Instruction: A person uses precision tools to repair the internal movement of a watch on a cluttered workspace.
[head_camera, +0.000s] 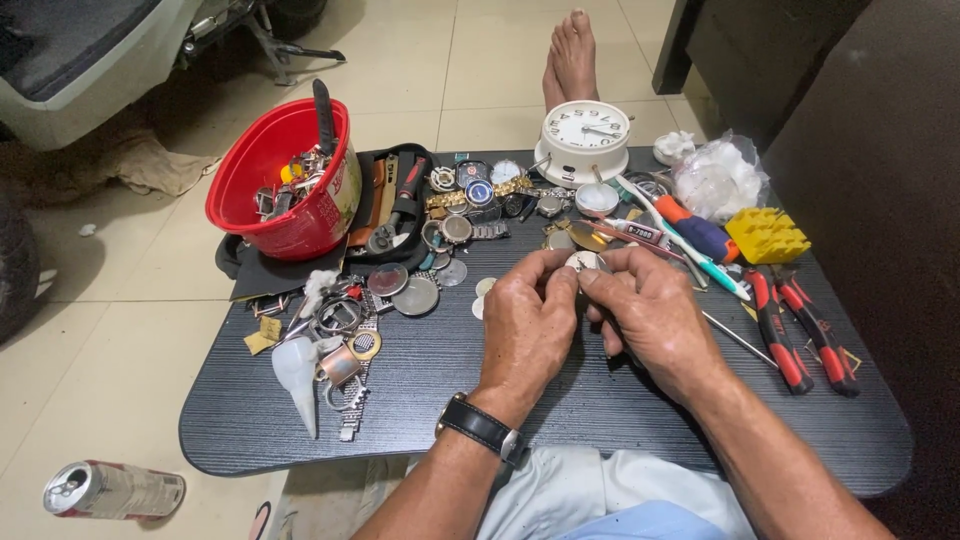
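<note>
My left hand (530, 320) and my right hand (650, 315) meet over the middle of a low dark table (480, 420). Between the fingertips of both hands sits a small round silver watch case (581, 262). A black-strapped wristwatch (482, 428) is on my left wrist. Just beyond my fingers lie several watch heads, a gold bracelet (470, 200) and loose round case backs (415, 295). My right hand also seems to hide a thin tool under its palm.
A red bowl (285, 180) of parts stands back left beside a black tool tray (395, 210). A white alarm clock (583, 135), plastic bag (715, 175), yellow block (766, 235), screwdrivers and red-handled pliers (800, 330) crowd the right. A can (112, 490) lies on the floor.
</note>
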